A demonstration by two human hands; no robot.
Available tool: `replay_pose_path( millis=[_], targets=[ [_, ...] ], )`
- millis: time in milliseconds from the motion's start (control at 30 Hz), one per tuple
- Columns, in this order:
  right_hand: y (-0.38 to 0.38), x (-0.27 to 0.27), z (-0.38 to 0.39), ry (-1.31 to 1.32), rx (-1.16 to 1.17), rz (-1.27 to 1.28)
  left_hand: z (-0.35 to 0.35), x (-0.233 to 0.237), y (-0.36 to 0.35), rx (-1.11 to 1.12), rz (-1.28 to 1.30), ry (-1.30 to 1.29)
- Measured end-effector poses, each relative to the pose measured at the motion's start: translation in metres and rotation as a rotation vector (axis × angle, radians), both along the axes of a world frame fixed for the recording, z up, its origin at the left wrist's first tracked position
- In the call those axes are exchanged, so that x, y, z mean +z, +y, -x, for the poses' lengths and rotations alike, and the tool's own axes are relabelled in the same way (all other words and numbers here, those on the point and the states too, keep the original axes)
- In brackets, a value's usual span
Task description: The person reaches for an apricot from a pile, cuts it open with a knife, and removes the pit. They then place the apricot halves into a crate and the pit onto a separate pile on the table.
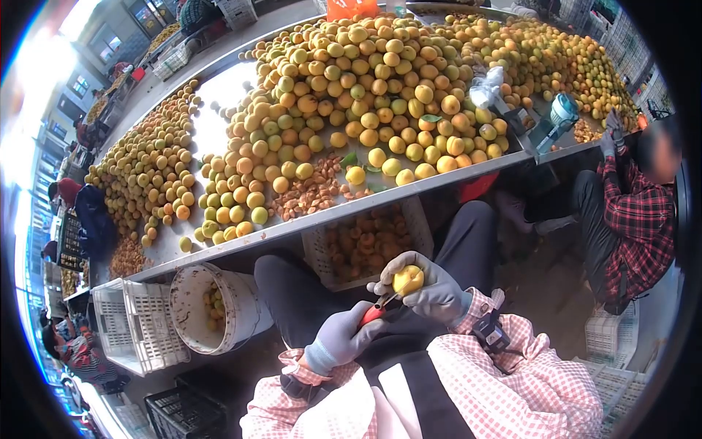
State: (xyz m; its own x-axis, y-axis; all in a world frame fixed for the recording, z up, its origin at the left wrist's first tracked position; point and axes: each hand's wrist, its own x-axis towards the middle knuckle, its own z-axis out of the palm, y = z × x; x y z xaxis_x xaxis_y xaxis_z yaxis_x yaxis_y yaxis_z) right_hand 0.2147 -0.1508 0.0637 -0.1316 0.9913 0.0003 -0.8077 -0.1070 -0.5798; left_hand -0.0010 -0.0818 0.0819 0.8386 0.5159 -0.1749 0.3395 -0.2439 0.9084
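Observation:
My left hand (340, 338), in a grey glove, is closed around a small red-handled knife (374, 313). The metal tip of the knife points up and touches or nearly touches the underside of a yellow apricot (408, 280). My right hand (433, 290), gloved as well, grips that apricot between thumb and fingers above my lap. The exact shape of the blade is too small to make out. Beneath the table edge, just beyond my hands, a white crate (315, 252) holds many orange apricot halves (369, 241).
Apricots (351, 73) are heaped on the metal table (322, 214), with brown pits (311, 192) near its edge. At left stand a white bucket (252, 314) and stacked crates (139, 322). A co-worker in a checked shirt (640, 219) sits at right near a teal bottle (559, 117).

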Motion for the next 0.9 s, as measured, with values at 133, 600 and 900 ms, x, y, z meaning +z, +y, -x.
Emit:
replay_pose_path(
  millis=[133, 600, 900],
  targets=[
    [0.002, -0.002, 0.000, -0.009, -0.003, -0.039, -0.003, 0.000, -0.003, 0.029, -0.034, 0.043],
    [-0.007, 0.000, -0.008, -0.548, -0.072, -0.076, -0.008, 0.002, 0.010, 0.049, 0.392, -0.138],
    [-0.013, -0.007, -0.001, -0.479, -0.075, -0.017, -0.019, -0.001, 0.006, -0.037, 0.451, -0.062]
  ],
)
